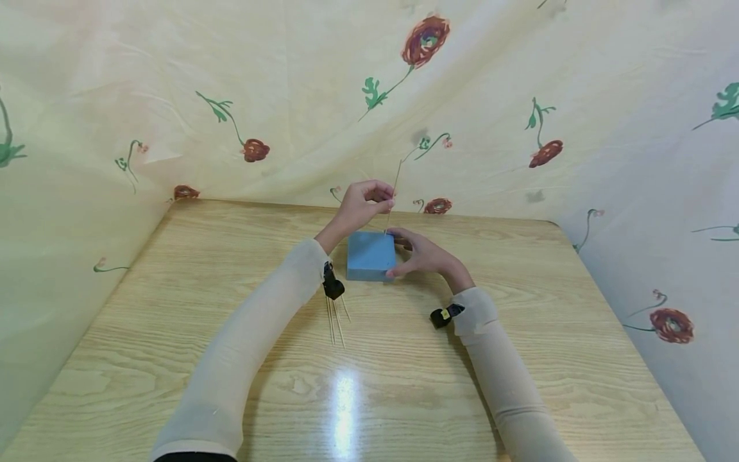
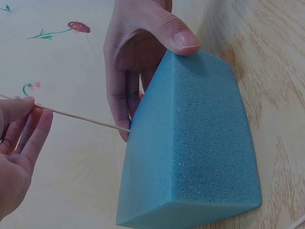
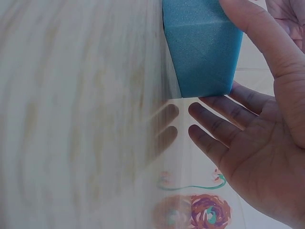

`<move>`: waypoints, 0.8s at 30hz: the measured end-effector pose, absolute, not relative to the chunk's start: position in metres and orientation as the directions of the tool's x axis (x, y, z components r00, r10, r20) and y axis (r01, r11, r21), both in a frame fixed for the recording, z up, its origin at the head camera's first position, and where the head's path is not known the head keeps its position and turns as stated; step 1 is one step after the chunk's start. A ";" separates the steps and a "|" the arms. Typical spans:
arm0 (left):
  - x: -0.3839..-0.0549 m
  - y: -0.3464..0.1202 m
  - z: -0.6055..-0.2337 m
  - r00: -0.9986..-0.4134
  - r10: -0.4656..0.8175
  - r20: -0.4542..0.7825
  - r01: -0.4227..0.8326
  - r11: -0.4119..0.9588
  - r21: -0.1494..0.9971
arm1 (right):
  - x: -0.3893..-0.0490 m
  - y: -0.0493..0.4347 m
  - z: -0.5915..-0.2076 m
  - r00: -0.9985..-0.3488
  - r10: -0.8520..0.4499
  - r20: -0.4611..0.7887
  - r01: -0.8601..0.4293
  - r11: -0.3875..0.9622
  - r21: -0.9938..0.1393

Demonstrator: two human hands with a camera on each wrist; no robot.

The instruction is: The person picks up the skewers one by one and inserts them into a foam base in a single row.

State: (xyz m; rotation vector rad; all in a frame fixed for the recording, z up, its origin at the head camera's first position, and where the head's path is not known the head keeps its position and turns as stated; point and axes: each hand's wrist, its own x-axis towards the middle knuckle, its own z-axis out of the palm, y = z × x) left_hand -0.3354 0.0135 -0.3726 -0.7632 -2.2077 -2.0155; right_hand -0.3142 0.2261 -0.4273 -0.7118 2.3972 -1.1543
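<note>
A blue foam block (image 1: 371,251) lies on the table toward its far side. My left hand (image 1: 367,200) pinches a thin wooden skewer (image 1: 398,174) between thumb and fingertips above the block's far edge. The skewer stands nearly upright, its lower end at the block's top face by the far right corner. In the left wrist view, that end meets the foam beside the other hand's fingers. My right hand (image 1: 424,253) holds the block from the right, thumb on the near corner and fingers at the far one. Its lower fingers (image 3: 212,119) spread free of the foam in the right wrist view.
Several loose skewers (image 1: 331,321) lie on the wooden table (image 1: 404,372), nearer than the block and partly under the left wrist's camera (image 1: 333,282). A cream flowered cloth (image 1: 323,96) hangs behind the table and along both sides.
</note>
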 end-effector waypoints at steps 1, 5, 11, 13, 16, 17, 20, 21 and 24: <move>-0.335 0.014 -0.373 -0.876 0.317 0.363 0.391 0.025 0.920 | -0.314 0.226 -0.427 -0.798 -0.591 -0.120 -0.274 0.533 -0.801; -0.335 0.014 -0.373 -0.877 0.316 0.362 0.389 0.028 0.921 | -0.314 0.226 -0.428 -0.798 -0.590 -0.118 -0.274 0.531 -0.802; -0.335 0.014 -0.372 -0.879 0.314 0.359 0.388 0.031 0.921 | -0.313 0.226 -0.426 -0.796 -0.594 -0.115 -0.279 0.529 -0.802; -0.335 0.014 -0.372 -0.878 0.315 0.361 0.389 0.030 0.921 | -0.313 0.226 -0.426 -0.796 -0.594 -0.116 -0.279 0.530 -0.801; -0.336 0.014 -0.372 -0.875 0.318 0.364 0.394 0.033 0.919 | -0.312 0.225 -0.425 -0.797 -0.592 -0.117 -0.275 0.530 -0.802; -0.336 0.014 -0.372 -0.875 0.320 0.364 0.395 0.034 0.918 | -0.313 0.225 -0.425 -0.798 -0.591 -0.118 -0.274 0.531 -0.802; -0.336 0.013 -0.372 -0.873 0.325 0.365 0.398 0.039 0.917 | -0.313 0.225 -0.426 -0.800 -0.588 -0.121 -0.272 0.535 -0.800; -0.336 0.013 -0.372 -0.873 0.326 0.364 0.398 0.040 0.917 | -0.313 0.225 -0.426 -0.800 -0.587 -0.122 -0.272 0.536 -0.799; -0.337 0.013 -0.372 -0.872 0.328 0.362 0.397 0.045 0.917 | -0.314 0.226 -0.426 -0.800 -0.587 -0.123 -0.269 0.536 -0.800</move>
